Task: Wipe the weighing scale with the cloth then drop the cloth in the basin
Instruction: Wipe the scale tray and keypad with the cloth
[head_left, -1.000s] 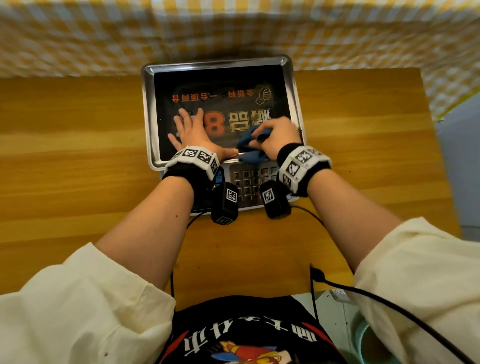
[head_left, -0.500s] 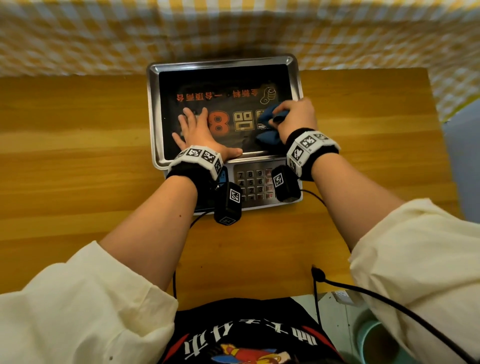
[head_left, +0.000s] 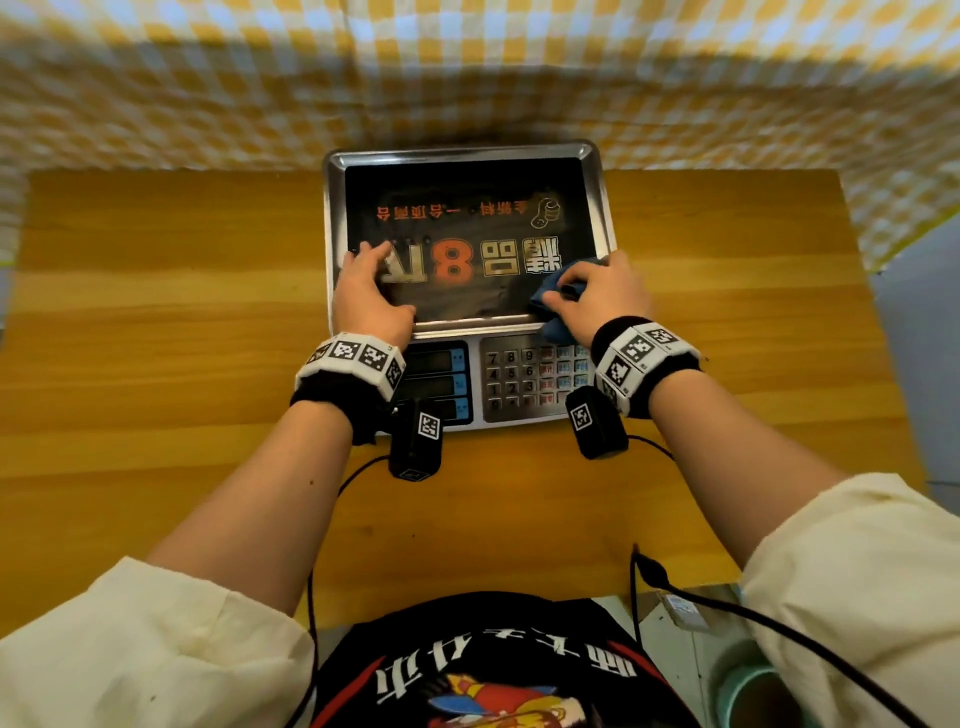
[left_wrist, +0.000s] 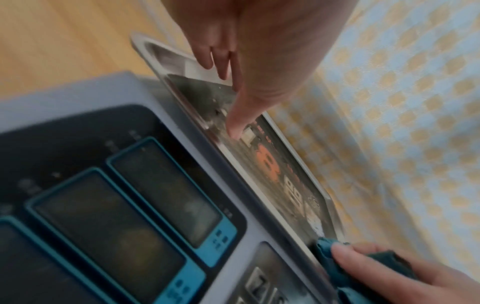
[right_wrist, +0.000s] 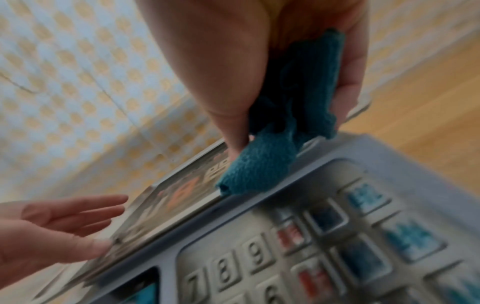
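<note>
The weighing scale (head_left: 467, 182) sits at the table's far middle, a steel platter with a black printed sheet above displays and a keypad (head_left: 530, 376). My right hand (head_left: 597, 296) grips a bunched blue cloth (head_left: 558, 291) and presses it on the platter's near right corner. In the right wrist view the cloth (right_wrist: 259, 164) hangs over the platter's front edge, pinched between thumb and fingers. My left hand (head_left: 366, 288) lies flat on the platter's left side with its fingers straight (left_wrist: 233, 127). A teal-rimmed basin (head_left: 732, 680) shows on the floor at the lower right, partly hidden by my sleeve.
The wooden table (head_left: 156, 338) stretches bare to both sides of the scale. A yellow and white checked cloth (head_left: 467, 67) hangs right behind it. Black cables (head_left: 779, 623) run from my wrist cameras past the table's near edge.
My right hand has swept the cloth from the platter's near middle out to the right and back to the near right corner. My left hand has slid to the platter's left edge.
</note>
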